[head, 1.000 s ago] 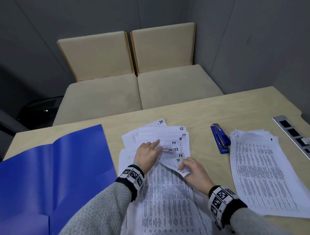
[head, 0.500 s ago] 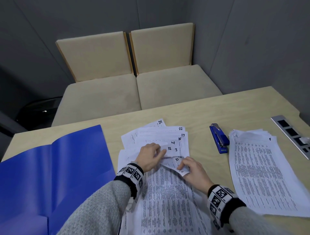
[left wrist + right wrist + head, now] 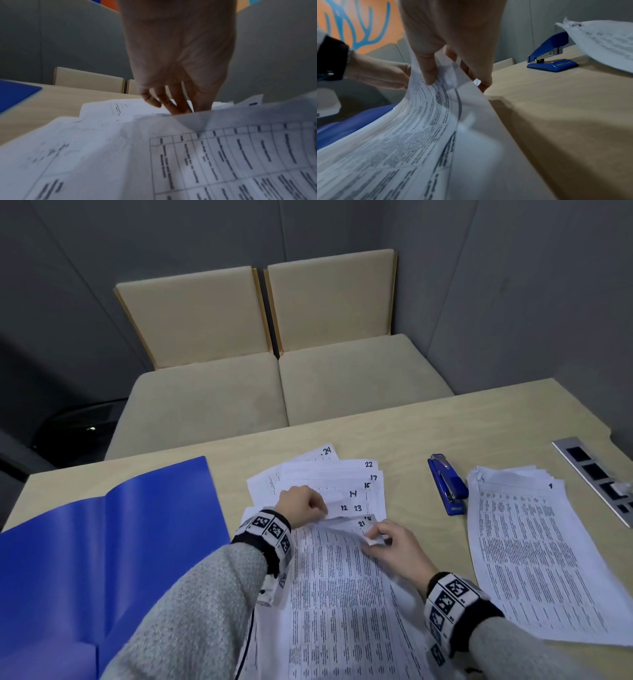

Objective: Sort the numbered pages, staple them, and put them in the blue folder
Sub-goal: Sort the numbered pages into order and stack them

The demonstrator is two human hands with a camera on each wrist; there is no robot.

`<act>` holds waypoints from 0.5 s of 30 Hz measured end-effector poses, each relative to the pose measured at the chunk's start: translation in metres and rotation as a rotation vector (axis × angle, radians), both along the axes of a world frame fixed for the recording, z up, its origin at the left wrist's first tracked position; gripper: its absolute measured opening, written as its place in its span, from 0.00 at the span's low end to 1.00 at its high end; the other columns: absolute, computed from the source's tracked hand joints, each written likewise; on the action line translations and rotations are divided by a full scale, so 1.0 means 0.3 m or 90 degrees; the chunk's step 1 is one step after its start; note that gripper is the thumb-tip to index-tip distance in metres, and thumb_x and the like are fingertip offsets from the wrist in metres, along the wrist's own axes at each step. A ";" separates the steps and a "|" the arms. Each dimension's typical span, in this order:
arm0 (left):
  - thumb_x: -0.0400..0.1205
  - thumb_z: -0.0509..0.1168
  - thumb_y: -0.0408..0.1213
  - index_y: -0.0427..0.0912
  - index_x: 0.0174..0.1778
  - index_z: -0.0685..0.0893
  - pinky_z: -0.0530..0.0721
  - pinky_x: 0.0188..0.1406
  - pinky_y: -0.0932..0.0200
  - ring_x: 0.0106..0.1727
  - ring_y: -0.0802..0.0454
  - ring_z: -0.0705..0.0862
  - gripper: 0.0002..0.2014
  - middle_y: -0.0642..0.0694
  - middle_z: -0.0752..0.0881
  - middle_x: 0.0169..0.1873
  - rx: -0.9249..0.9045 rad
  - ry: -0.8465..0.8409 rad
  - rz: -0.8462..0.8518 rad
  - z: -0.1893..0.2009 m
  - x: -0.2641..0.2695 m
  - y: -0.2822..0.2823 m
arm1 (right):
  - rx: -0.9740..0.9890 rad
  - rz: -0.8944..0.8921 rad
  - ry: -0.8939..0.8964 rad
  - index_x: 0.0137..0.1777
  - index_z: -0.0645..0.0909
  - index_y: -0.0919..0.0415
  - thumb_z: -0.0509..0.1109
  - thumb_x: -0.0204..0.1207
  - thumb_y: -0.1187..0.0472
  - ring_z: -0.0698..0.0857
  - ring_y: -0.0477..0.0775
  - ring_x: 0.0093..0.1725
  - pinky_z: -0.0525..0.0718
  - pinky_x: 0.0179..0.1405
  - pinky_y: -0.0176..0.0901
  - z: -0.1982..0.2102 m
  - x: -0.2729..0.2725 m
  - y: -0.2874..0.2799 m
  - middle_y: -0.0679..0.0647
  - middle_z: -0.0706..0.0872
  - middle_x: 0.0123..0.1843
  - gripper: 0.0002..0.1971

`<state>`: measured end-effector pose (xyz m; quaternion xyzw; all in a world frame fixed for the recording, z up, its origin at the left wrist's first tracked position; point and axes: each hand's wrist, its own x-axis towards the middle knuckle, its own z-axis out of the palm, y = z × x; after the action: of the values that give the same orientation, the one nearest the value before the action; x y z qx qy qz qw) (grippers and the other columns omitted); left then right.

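The sorting is under way but looks far from finished. At the centre of the head view a fanned spread of white printed pages (image 3: 329, 484) lies on the pale wooden worktop (image 3: 445, 422), their handwritten corner numbers reading 24, 22, 17, 15, 14, 12, 23, 18 and 21, which is plainly out of order. The left hand (image 3: 301, 506) rests on this spread with its fingers curled down, and they seem to pinch the lifted edge of a sheet near the 12; the left wrist view is too blurred to confirm the grip. The right hand (image 3: 390, 542) pinches the curled top corner of a lifted page between thumb and fingers, as the right wrist view shows clearly. At the right of the frame a second stack of white printed pages (image 3: 534, 553), topped by a sheet marked 1, lies flat and well apart from the spread; it is probably the ordered pile so far. The blue stapler (image 3: 447, 486) stands untouched between the two heaps. The glossy blue folder (image 3: 102, 542) lies open at the lower left, with no page in it. Judging by this, most of the sorting remains, and the stapling and filing are not yet begun.
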<state>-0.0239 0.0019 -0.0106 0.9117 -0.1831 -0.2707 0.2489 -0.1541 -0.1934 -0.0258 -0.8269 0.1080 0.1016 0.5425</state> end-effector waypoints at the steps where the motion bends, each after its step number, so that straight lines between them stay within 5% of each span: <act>1: 0.74 0.71 0.35 0.47 0.39 0.90 0.85 0.51 0.58 0.36 0.58 0.87 0.04 0.54 0.90 0.34 -0.020 -0.020 0.006 0.008 0.002 0.002 | 0.011 -0.009 -0.004 0.41 0.85 0.56 0.77 0.71 0.58 0.83 0.46 0.46 0.77 0.41 0.25 0.002 0.004 -0.001 0.50 0.86 0.48 0.04; 3: 0.75 0.69 0.31 0.44 0.38 0.90 0.85 0.47 0.60 0.38 0.56 0.87 0.06 0.50 0.90 0.37 -0.058 -0.090 0.030 0.032 0.001 0.004 | 0.030 -0.018 0.010 0.52 0.86 0.58 0.74 0.75 0.56 0.86 0.48 0.44 0.80 0.39 0.27 -0.008 0.011 -0.007 0.47 0.86 0.53 0.09; 5: 0.76 0.65 0.30 0.43 0.41 0.88 0.80 0.43 0.61 0.41 0.52 0.85 0.07 0.49 0.88 0.40 -0.071 -0.204 0.041 0.060 -0.007 0.015 | 0.017 -0.021 0.025 0.57 0.85 0.61 0.72 0.76 0.55 0.87 0.58 0.46 0.84 0.43 0.41 -0.020 0.022 -0.017 0.50 0.87 0.56 0.13; 8: 0.81 0.57 0.33 0.46 0.51 0.75 0.77 0.30 0.51 0.34 0.43 0.81 0.06 0.46 0.81 0.46 -0.080 -0.363 -0.011 0.099 -0.018 0.038 | -0.015 -0.009 0.038 0.45 0.86 0.66 0.71 0.77 0.57 0.86 0.58 0.44 0.82 0.47 0.47 -0.022 0.039 -0.024 0.60 0.90 0.45 0.10; 11: 0.80 0.57 0.28 0.50 0.61 0.64 0.77 0.20 0.46 0.26 0.39 0.78 0.17 0.43 0.80 0.50 -0.055 -0.427 -0.044 0.139 -0.021 0.057 | 0.004 -0.008 0.049 0.29 0.78 0.55 0.70 0.78 0.60 0.79 0.47 0.32 0.75 0.38 0.42 -0.003 0.048 -0.015 0.48 0.81 0.29 0.15; 13: 0.78 0.59 0.22 0.50 0.68 0.61 0.79 0.22 0.44 0.27 0.41 0.79 0.27 0.42 0.79 0.50 -0.066 -0.448 -0.030 0.175 -0.012 0.071 | 0.033 -0.014 0.074 0.28 0.75 0.54 0.69 0.78 0.60 0.78 0.46 0.32 0.74 0.39 0.41 -0.005 0.047 -0.012 0.45 0.79 0.29 0.16; 15: 0.76 0.59 0.18 0.49 0.71 0.62 0.81 0.24 0.47 0.28 0.46 0.78 0.31 0.43 0.78 0.49 -0.071 -0.484 -0.008 0.212 0.005 0.095 | 0.078 -0.020 0.094 0.32 0.80 0.61 0.71 0.75 0.54 0.86 0.57 0.39 0.82 0.47 0.50 -0.007 0.038 -0.016 0.55 0.86 0.34 0.13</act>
<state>-0.0224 0.0305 0.0530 0.9309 -0.2822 0.0955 0.2112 -0.1426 -0.1983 -0.0279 -0.7805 0.1540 0.1604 0.5843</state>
